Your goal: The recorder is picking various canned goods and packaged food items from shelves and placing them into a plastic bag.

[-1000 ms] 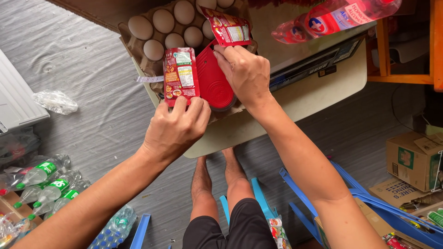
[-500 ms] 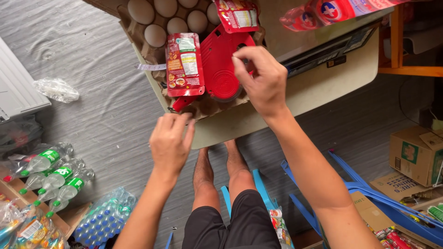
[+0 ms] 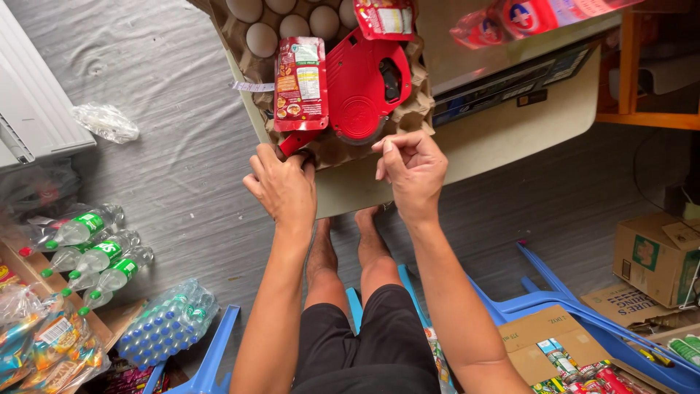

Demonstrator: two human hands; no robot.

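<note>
Black shorts, bare arms, bare feet

Red sachet (image 3: 300, 84) lies flat on the egg tray (image 3: 415, 117) just above my left grip (image 3: 283, 186); brown cardboard box (image 3: 656, 255) sits far right on the floor.

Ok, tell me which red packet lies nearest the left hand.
The tall packet lying on the egg tray, left of the red label gun. Its lower edge is just above the left hand; the other packet sits farther up.

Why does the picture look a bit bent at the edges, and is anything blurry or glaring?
Head view: wide-angle lens bows the edges; soft, even light, faint shadows; both hands, left hand and right hand, and the red label gun are sharp; mild sheen on the red sachet.
</note>
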